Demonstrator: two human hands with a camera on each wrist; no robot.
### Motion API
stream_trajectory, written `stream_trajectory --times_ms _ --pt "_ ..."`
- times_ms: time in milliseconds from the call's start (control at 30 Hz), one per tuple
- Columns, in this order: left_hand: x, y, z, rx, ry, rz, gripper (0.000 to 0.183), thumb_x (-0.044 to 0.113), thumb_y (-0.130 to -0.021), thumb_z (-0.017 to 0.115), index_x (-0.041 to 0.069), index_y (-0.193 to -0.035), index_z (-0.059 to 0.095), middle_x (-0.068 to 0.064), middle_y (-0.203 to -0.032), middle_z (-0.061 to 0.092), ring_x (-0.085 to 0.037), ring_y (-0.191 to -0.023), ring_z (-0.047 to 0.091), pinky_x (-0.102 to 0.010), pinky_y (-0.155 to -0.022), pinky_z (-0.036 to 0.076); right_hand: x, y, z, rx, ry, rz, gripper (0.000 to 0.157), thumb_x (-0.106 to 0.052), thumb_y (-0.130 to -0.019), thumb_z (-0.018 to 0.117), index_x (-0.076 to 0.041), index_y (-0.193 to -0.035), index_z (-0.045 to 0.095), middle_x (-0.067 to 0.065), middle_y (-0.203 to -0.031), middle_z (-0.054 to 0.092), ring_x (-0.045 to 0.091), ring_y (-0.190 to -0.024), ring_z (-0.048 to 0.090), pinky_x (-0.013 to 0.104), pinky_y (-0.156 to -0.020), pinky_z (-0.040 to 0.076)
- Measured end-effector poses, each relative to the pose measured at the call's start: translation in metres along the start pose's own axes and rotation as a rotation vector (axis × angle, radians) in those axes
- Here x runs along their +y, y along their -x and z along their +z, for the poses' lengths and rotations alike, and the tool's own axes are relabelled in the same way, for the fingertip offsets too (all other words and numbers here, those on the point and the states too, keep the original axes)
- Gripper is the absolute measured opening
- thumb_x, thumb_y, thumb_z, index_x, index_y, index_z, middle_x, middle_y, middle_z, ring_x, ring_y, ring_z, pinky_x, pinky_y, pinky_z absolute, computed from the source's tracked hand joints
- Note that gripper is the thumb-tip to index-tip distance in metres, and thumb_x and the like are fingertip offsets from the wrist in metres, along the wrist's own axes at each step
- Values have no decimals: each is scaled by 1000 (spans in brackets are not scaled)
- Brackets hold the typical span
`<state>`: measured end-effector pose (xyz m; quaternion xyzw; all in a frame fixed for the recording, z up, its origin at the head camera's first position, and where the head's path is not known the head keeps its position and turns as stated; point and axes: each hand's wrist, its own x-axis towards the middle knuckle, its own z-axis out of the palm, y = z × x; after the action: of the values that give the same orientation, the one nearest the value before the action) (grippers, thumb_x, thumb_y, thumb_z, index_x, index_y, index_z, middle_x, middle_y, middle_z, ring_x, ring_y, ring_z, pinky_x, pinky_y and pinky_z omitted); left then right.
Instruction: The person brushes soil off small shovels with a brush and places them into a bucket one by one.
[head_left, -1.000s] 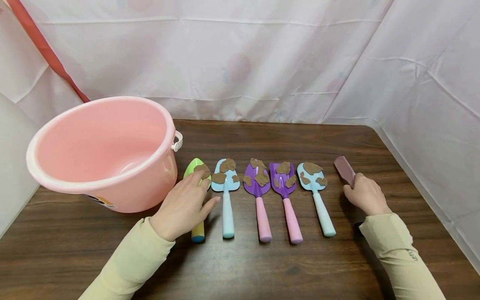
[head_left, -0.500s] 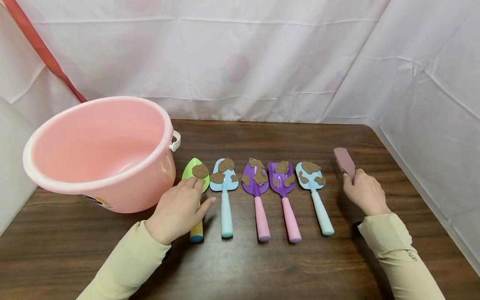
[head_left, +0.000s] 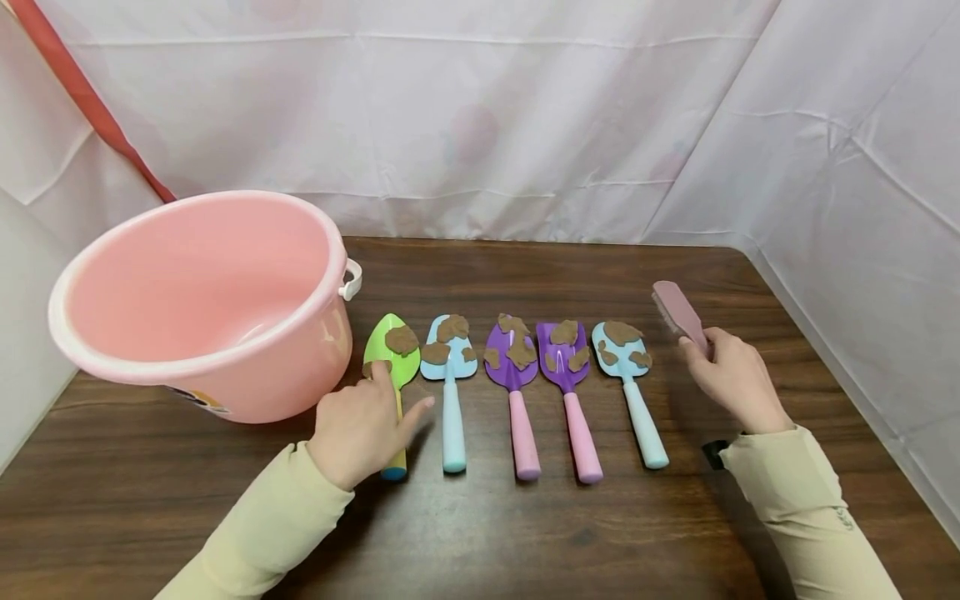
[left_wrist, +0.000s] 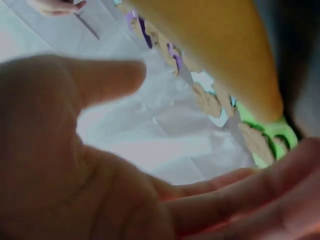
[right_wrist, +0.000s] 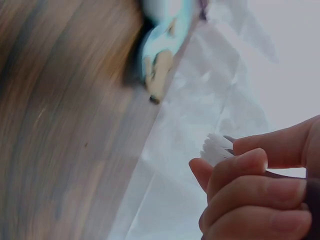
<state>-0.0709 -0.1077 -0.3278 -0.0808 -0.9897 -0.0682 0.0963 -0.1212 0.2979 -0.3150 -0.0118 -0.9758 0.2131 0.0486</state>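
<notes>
My left hand [head_left: 360,429] lies over the handle of a green trowel [head_left: 407,369], its index finger reaching to the blade, which bears brown clay-like patches. In the left wrist view its fingers and thumb are spread apart, and the yellow trowel handle [left_wrist: 215,50] passes beyond them, ungripped. My right hand [head_left: 738,379] grips a mauve brush [head_left: 678,312], raised over the table's right side with its bristles facing left and down. White bristles [right_wrist: 215,150] poke out past the fingers in the right wrist view; the brush's handle is mostly hidden in the palm.
More trowels with brown patches lie in a row: a light blue one [head_left: 453,425], two purple ones with pink handles [head_left: 525,442], and another light blue one [head_left: 645,425]. A large pink bucket [head_left: 315,375] stands left. White curtains [head_left: 465,125] hang behind the wooden table [head_left: 540,542].
The brush in my right hand has lifted and tilted, its head now higher and further left. My left hand has drawn back a little from the green blade, uncovering the patches there.
</notes>
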Motion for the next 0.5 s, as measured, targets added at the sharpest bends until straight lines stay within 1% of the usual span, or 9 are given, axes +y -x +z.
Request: stream_trajectory --times_ms 67,133,300,333,400,433,500 --pt "0 1 1 -55 -25 -9 71 49 -84 64 -17 -105 51 -8 -49 45 -28 -40 49 -37 -38 37 -3 1 0 -10 -15 -9 38 -32 -97 45 4 -98 56 10 -68 51 20 -56 43 31 -48 33" --pt "-1 0 2 -101 -34 -21 74 49 -84 63 -19 -109 51 -9 -49 47 -28 -42 51 -37 -39 38 -5 3 -1 -2 -14 -23 37 -32 -97 46 4 -96 56 9 -66 50 19 -54 42 31 -47 32" --pt "-4 -5 5 -167 -29 -45 70 46 -85 64 -20 -105 54 -10 -51 49 -28 -43 53 -38 -40 41 -11 5 -1 18 -7 -57 37 -30 -96 48 5 -100 58 7 -63 49 17 -52 41 30 -46 32" --pt "-5 -6 6 -181 -22 -54 66 46 -85 64 -18 -99 56 -10 -51 49 -28 -43 52 -37 -40 41 -12 6 -1 19 -6 -62 37 -30 -96 48 5 -100 58 6 -63 49 17 -52 41 30 -46 32" --pt "-6 -7 7 -221 0 -71 56 46 -85 65 -10 -83 61 -8 -50 48 -26 -44 51 -36 -40 41 -14 7 -1 16 -8 -64 37 -29 -96 48 6 -103 58 6 -62 48 17 -52 41 30 -46 32" --pt "-7 -7 7 -241 10 -76 51 45 -85 65 -4 -74 60 -7 -50 48 -26 -44 50 -36 -41 41 -15 7 -1 13 -9 -64 37 -30 -96 48 6 -103 58 6 -62 48 17 -52 41 30 -46 32" --pt "-8 -8 7 -284 37 -86 47 43 -85 64 6 -58 53 -6 -51 46 -25 -46 49 -36 -41 40 -16 8 -1 8 -11 -62 37 -30 -96 49 5 -103 59 6 -62 49 17 -52 42 30 -46 32"
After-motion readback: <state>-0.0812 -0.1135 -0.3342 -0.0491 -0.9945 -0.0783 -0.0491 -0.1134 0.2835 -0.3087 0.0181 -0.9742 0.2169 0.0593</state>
